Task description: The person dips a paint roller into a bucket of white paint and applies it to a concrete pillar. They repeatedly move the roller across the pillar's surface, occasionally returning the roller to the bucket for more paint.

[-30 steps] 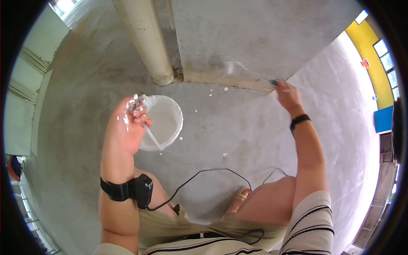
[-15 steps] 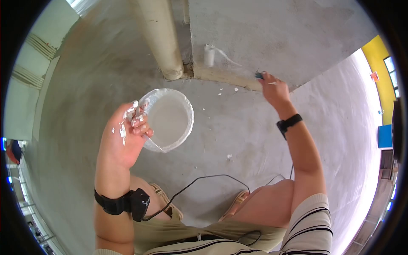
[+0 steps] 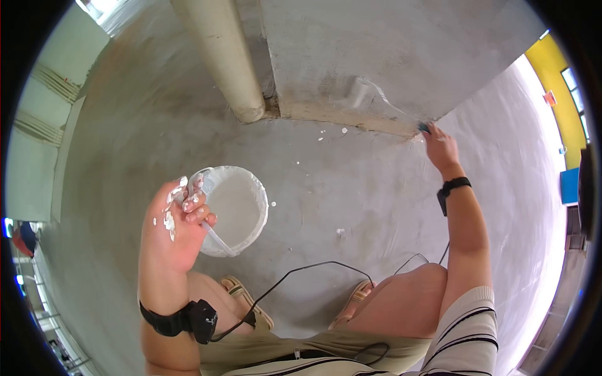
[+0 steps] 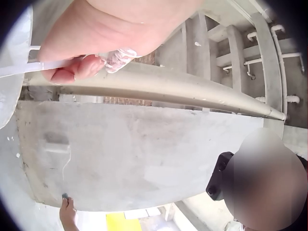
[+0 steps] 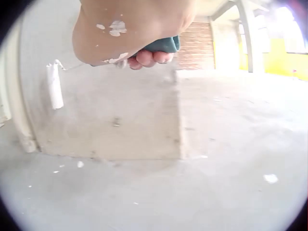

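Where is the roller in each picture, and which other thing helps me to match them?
Head: roller in the upper part, slightly right of centre.
Left wrist: roller at the left, below mid-height.
Right wrist: roller at the left, above mid-height.
Shared landmark: the pipe, left of the roller in head and right wrist, above it in left wrist.

bucket (image 3: 263, 203) on flr (image 3: 351, 207), pipe (image 3: 226, 56) behind it; roller (image 3: 359, 93) before wall (image 3: 407, 50), r. of both.
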`<action>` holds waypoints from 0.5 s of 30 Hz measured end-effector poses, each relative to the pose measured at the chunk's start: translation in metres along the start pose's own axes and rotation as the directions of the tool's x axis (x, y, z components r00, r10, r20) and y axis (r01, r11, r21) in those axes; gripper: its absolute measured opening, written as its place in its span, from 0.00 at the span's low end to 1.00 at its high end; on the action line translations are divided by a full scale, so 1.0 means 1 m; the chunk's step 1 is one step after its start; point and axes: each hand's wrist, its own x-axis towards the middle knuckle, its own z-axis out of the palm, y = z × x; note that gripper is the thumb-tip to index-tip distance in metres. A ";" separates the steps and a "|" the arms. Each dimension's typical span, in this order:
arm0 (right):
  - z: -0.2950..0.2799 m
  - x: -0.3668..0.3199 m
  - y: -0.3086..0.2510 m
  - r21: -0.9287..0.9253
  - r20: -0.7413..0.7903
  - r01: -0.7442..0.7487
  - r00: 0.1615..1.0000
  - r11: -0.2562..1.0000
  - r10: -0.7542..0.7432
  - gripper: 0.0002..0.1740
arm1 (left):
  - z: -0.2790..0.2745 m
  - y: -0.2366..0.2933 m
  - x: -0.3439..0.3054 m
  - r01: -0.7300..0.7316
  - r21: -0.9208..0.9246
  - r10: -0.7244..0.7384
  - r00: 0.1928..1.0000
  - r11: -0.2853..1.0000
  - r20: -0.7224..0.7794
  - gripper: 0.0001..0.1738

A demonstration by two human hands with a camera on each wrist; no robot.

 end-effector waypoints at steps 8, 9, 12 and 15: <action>-0.015 -0.018 -0.004 -0.055 0.060 -0.079 0.995 0.995 0.083 0.11 | 0.002 0.001 -0.004 -0.018 0.009 0.017 0.994 1.000 0.104 0.14; -0.014 -0.005 -0.023 -0.015 0.038 -0.029 0.999 0.999 0.030 0.12 | 0.003 0.002 -0.004 -0.013 0.012 0.011 0.993 1.000 0.118 0.14; -0.014 0.038 -0.095 0.009 0.128 0.023 0.991 1.000 -0.024 0.14 | 0.006 0.003 -0.007 -0.027 0.026 0.024 0.993 0.999 0.113 0.14; -0.021 0.063 -0.133 0.046 0.092 0.109 0.989 0.993 -0.112 0.15 | 0.009 0.002 -0.005 -0.010 0.026 0.006 0.992 1.000 0.129 0.14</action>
